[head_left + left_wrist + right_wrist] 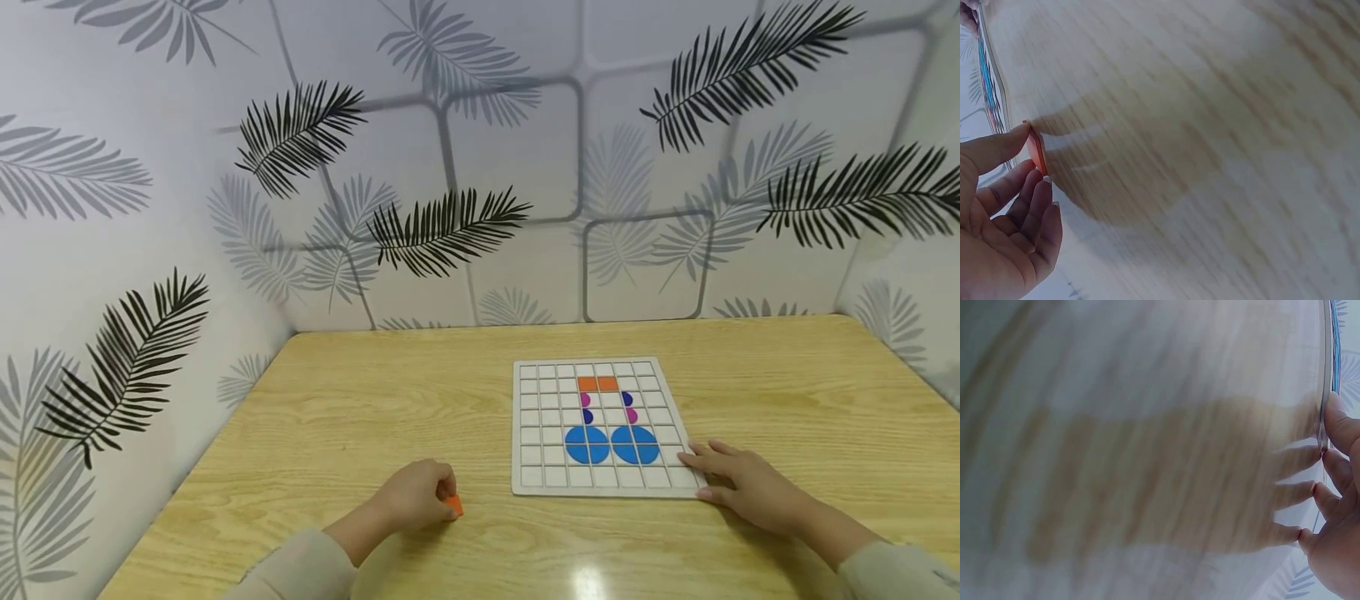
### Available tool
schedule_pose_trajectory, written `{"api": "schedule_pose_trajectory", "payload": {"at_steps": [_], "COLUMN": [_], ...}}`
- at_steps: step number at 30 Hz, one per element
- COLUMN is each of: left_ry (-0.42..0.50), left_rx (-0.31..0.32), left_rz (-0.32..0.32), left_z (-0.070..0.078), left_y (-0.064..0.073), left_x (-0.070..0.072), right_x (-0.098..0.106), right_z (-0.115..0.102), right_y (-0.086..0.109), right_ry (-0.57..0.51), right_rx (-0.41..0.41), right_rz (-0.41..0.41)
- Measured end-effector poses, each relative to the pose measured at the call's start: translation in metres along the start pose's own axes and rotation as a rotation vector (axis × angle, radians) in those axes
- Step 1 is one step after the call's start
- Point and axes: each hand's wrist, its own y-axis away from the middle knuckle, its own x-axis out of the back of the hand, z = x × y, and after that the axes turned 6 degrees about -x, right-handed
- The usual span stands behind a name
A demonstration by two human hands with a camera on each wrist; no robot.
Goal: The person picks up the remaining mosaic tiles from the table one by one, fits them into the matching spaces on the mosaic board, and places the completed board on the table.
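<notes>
My left hand pinches a small orange tile between thumb and fingers, low over the table left of the board. In the left wrist view the orange tile stands on edge between the thumb and fingertips. A white grid board lies flat, bearing two orange squares, small pink and dark blue half-rounds, and two large blue circles. My right hand rests at the board's lower right corner, fingers spread and fairly straight, thumb and fingertips touching the edge in the right wrist view.
A light wood-grain table spreads under both hands and the board. Behind it and along its left side stands a pale wall with a leaf pattern. A bright glare shows near the table's front.
</notes>
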Motion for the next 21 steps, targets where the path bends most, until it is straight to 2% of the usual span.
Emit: {"api": "schedule_pose_trajectory", "payload": {"at_steps": [7,21], "left_ry": [0.003,0.116], "left_rx": [-0.007,-0.04], "left_rz": [0.022,0.06], "left_z": [0.0006,-0.0012], "left_y": [-0.0016,-0.0087], "left_x": [0.0001,-0.0063], "right_x": [0.0,-0.0014], "right_z": [0.0002,-0.0001], "right_y": [-0.0029,-0.0012], "right_ry": [0.001,0.011], "right_rx": [-0.009,-0.001], "right_rz": [-0.003,0.002]}}
